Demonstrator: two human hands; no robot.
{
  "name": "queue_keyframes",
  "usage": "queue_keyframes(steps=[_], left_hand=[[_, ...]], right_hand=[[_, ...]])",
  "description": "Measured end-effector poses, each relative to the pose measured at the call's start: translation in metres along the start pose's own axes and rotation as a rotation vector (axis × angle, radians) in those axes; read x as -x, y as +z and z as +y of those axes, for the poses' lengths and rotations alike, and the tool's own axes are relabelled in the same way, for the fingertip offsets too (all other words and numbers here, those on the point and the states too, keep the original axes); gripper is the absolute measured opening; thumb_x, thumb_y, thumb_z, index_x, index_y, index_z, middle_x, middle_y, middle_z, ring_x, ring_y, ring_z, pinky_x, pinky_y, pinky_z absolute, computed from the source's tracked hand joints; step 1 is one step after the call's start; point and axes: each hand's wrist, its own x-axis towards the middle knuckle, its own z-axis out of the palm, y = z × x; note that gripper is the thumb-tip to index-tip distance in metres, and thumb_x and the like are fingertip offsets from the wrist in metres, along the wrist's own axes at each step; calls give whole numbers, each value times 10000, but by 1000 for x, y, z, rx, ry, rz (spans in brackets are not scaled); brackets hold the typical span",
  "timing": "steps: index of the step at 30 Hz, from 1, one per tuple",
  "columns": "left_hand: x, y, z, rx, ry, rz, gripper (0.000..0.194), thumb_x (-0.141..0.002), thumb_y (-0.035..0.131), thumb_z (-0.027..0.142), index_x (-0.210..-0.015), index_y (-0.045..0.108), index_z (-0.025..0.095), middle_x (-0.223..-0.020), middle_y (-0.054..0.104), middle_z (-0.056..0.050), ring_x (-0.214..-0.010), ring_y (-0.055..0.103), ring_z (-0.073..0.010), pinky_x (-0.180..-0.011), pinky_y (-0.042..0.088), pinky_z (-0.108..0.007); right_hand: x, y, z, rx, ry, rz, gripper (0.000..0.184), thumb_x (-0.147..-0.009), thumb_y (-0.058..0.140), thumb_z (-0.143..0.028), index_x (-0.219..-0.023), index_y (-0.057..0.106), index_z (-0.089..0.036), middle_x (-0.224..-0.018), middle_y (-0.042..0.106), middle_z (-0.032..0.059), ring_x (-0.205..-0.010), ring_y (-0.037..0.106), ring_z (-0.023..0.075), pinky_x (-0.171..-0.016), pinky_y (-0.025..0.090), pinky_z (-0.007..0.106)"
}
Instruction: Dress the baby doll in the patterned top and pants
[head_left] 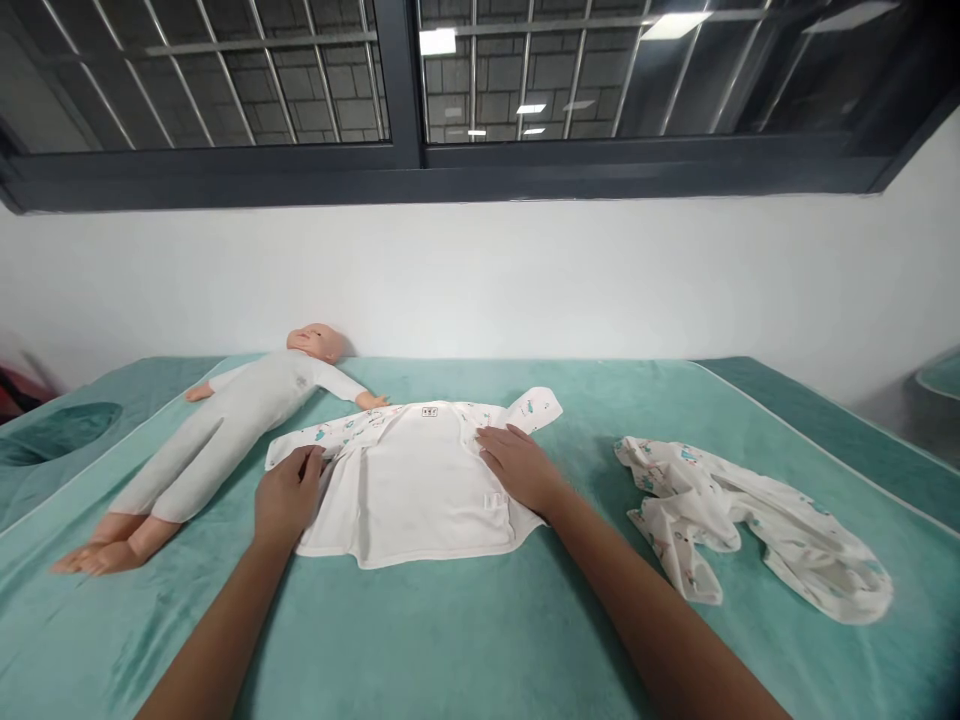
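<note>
A white baby shirt (424, 490) lies spread flat with its front opened out, its inside facing up and a small label at the neck. Its sleeves carry a coloured print. My left hand (289, 497) is closed at the shirt's left side, just under the left sleeve, with fabric pinched between thumb and fingers. On the right side of the shirt, my right hand (521, 467) rests flat below the right sleeve, fingers stretched out. A baby doll (240, 410) in a white bodysuit lies on its back to the left, one hand close to the shirt's collar.
Crumpled printed baby pants (750, 510) lie to the right of the shirt. A green cloth (465, 640) covers the padded table, which has raised sides. Behind it stand a white wall (480, 280) and a dark-framed window (409, 170) with bars.
</note>
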Motion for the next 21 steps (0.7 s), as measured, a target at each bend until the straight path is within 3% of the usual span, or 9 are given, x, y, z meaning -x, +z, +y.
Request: queue_keyframes(steps=[3,7,11,13,16,18,21], left_hand=[[0,0,-1,-9,15,7,308,-897,450,422,-983,676,230,-959,752,-47,-929,664,-258,-749,440,-306],[0,-1,-1,0,21,19,308,-896,452,420,-984,682,235,-957,755,-46,-910,668,-252,-737,445,-299],[1,-3,1,35,3,16,319,-902,434,413,-971,688,230,-941,755,-47,-901,669,-244,-732,450,-297],[1,-3,2,39,-9,8,304,-890,453,409,-972,685,231,-944,754,-47,-902,666,-249,-742,448,-306],[0,-3,2,46,-16,5,288,-874,473,398,-974,683,228,-938,752,-48,-913,663,-256,-753,446,-314],[0,-2,2,54,-20,7,285,-875,465,386,-971,683,229,-923,750,-45,-916,663,-253,-752,446,-313],[-1,-1,1,64,-20,8,278,-877,458,376,-956,684,233,-903,749,-35,-912,665,-242,-756,450,-305]], right_hand=[[-4,0,15,90,183,-15,405,-1004,334,-322,-1343,543,-250,-1469,503,43,-1393,401,172,-1182,226,413],[-8,-11,56,94,382,88,379,-972,394,-283,-1306,563,-230,-1465,502,85,-1392,394,238,-1157,214,498],[-7,-21,86,43,614,268,403,-935,450,-342,-1268,572,-151,-1412,520,170,-1310,453,287,-1063,336,436],[-5,-24,94,-3,740,354,420,-920,460,-406,-1193,602,-120,-1283,589,213,-1193,524,321,-961,396,433],[-2,-25,101,-124,815,396,329,-831,575,-474,-936,668,-177,-975,691,129,-936,605,292,-818,425,390],[-3,-25,104,-229,809,414,265,-748,655,-467,-780,652,-204,-811,681,63,-792,597,243,-748,416,348],[-6,-24,108,-415,777,494,258,-691,676,-460,-724,616,-211,-709,633,8,-682,550,182,-666,401,294]])
